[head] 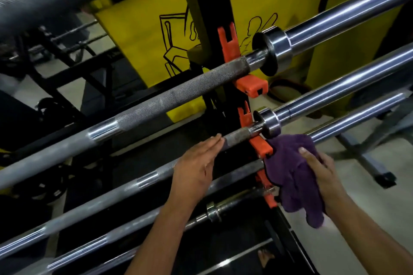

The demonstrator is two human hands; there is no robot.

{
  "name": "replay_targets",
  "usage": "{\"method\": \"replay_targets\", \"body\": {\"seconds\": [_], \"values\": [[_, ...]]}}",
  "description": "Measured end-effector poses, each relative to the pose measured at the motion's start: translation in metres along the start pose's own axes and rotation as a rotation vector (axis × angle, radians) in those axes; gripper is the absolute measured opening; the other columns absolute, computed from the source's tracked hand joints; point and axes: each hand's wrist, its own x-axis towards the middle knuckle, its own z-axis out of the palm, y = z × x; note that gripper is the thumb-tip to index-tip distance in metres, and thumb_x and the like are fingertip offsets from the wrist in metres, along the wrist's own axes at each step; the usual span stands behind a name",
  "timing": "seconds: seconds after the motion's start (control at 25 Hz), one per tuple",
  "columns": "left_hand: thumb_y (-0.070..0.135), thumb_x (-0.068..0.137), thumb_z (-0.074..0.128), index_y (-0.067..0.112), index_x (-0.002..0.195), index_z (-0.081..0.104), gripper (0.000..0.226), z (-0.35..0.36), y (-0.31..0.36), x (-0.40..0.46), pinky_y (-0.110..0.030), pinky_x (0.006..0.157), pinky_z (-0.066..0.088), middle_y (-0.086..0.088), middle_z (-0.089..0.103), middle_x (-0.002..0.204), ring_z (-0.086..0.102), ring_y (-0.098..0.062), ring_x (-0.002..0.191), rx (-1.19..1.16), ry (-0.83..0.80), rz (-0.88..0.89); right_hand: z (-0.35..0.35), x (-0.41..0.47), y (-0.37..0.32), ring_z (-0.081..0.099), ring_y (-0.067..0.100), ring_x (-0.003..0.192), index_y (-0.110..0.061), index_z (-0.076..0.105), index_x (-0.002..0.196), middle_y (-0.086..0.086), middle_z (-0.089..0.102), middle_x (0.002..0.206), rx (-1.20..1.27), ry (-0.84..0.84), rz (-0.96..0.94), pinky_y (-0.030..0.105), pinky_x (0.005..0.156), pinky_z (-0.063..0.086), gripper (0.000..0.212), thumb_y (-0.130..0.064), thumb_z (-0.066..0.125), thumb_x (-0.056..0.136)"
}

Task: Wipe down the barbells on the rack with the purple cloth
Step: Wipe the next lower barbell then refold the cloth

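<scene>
From the head camera I see my left hand (196,163) laid flat, fingers straight and close together, fingertips (215,137) touching the rough grip part of the middle barbell (125,187) just short of the orange hook (260,146). My right hand (321,176) grips the purple cloth (288,176), fingers curled into the bunched fabric; the cloth hangs below them and its upper edge presses against the bar's collar (269,124), just past the hook from my left fingertips. Above my fingers lies the upper barbell (178,94) on another orange hook (250,85), held by the black rack post (214,6). Beyond the post stands a yellow panel (138,29). Below my wrists runs a thinner lower bar (212,212).
</scene>
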Motion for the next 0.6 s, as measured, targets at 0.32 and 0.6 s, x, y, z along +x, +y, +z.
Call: {"method": "replay_targets", "body": {"seconds": [0.32,0.6], "values": [[-0.008,0.074,0.066,0.01,0.139,0.057,0.068,-0.01,-0.018,0.004,-0.036,0.111,0.042,-0.006,0.053,0.147,0.054,-0.023,0.132,-0.05,-0.142,0.186,0.09,0.019,-0.061,0.047,0.014,0.097,-0.024,0.054,0.132,-0.006,0.062,0.119,-1.284,0.15,-0.509,0.031,0.08,0.043,0.044,-0.049,0.049,0.097],[0.024,0.096,0.05,0.017,0.147,0.048,0.052,-0.058,-0.072,-0.037,-0.037,0.115,0.039,0.002,0.041,0.157,0.044,-0.016,0.14,-0.139,-0.248,0.349,0.131,0.01,-0.095,0.067,0.031,0.099,-0.02,0.063,0.108,0.007,0.07,0.103,-1.515,0.107,-0.172,0.034,0.073,0.051,0.024,-0.034,0.057,0.089]]}}
